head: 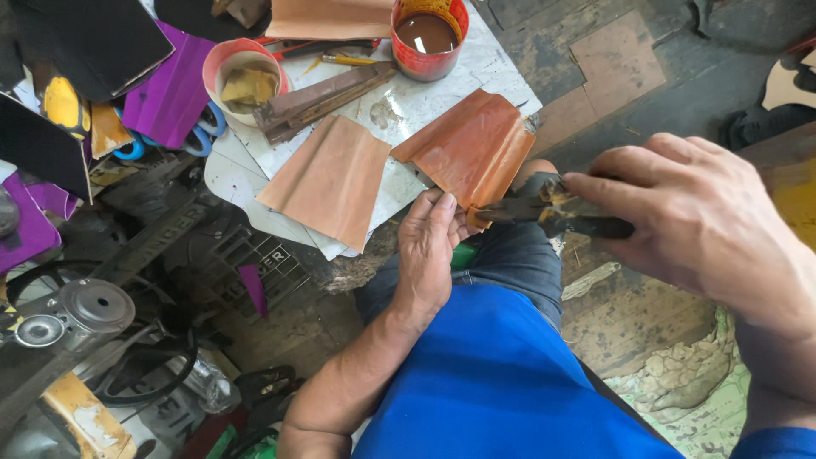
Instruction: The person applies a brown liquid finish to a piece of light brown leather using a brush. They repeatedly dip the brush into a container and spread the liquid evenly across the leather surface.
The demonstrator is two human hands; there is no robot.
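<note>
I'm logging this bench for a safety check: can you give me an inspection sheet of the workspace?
Surface: white board, stained, lying on a worn floor.
Job's things: glossy orange-brown sheet; dark pliers biting its near corner.
Clutter: matte tan sheet, red pot of brown liquid, pink cup, blue-handled scissors, purple sheets.
Grippers: left hand pressing the sheet's corner; right hand gripping the pliers.
Cables: nothing seen.
Surroundings: dark metal machine parts at left.
</note>
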